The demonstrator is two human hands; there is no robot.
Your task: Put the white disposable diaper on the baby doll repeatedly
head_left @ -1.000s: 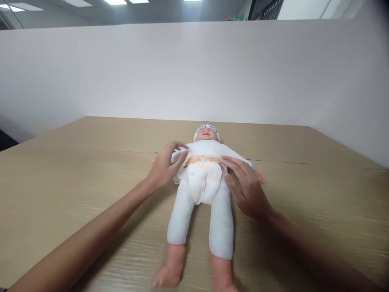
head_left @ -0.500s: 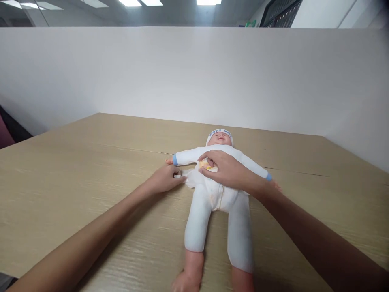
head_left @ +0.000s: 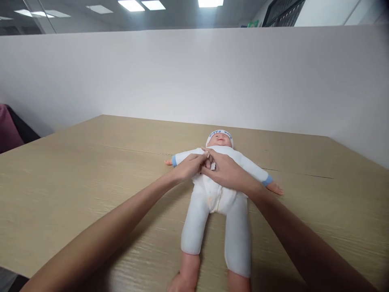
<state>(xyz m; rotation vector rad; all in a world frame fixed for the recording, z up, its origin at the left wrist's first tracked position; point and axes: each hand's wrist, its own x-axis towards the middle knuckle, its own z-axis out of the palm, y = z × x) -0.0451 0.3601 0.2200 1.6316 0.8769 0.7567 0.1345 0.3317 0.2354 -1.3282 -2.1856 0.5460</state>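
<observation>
A baby doll in a white romper and a white cap lies on its back on the wooden table, head away from me. Both of my hands meet on the doll's chest. My left hand pinches the front of the white romper, fingers closed on the cloth. My right hand grips the other edge of the romper front right beside it. The doll's arms, with blue cuffs, are spread to both sides, and its bare feet point toward me.
A white partition wall runs along the table's far edge and right side. A dark red and black object shows at the far left past the table. Ceiling lights are visible above the wall.
The diaper was visible a second ago; the romper front is now drawn over it. My left hand has moved from the doll's side up to its chest, meeting my right hand.
</observation>
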